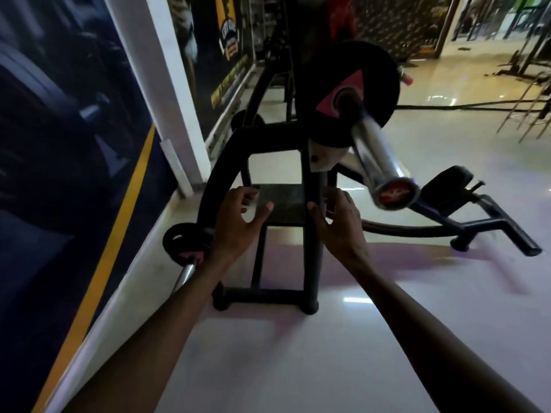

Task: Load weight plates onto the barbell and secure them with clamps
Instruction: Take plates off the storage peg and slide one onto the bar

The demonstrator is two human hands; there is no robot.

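Barbell (378, 156) far end hidden behind its plate (351, 93), small plate (183, 241) partly behind left forearm, background blurred

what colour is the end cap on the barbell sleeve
Red, with a dark marking, ringed in chrome: barbell end cap, head view.

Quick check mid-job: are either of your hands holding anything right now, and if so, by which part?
Nothing is held. The left hand and right hand both hang open in front of the black rack frame, gripping neither it nor a plate.

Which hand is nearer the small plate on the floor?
Left. The left hand hangs just right of the small plate; the right hand is farther right, past the rack post.
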